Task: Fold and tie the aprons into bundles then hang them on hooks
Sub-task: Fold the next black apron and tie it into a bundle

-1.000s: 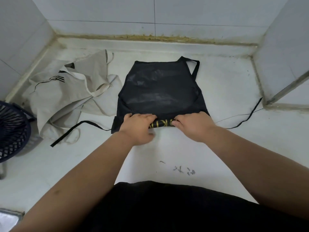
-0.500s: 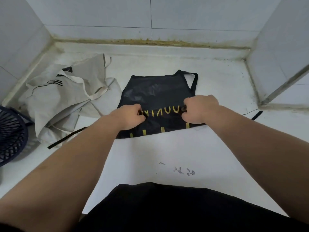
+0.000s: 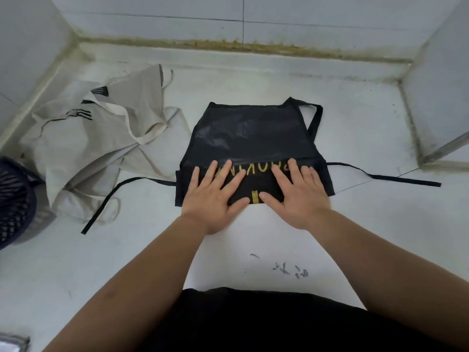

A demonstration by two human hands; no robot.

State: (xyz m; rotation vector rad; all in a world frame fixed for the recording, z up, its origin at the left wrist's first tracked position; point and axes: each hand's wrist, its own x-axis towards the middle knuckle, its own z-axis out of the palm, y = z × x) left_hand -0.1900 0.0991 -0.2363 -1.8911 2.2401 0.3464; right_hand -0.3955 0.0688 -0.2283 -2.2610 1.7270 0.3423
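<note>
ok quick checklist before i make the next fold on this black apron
1. Hands flat on the folded flap: ok, left hand and right hand press it with straight fingers.
2. Flap flat on the black apron: ok between the hands; its ends, cannot tell.
3. Left tie strap clear: not ok, it crosses the beige apron's edge.
4. Right tie strap clear: ok, lying out on bare surface.
5. Neck loop tucked in: not ok, it sticks out at the far right corner.
</note>
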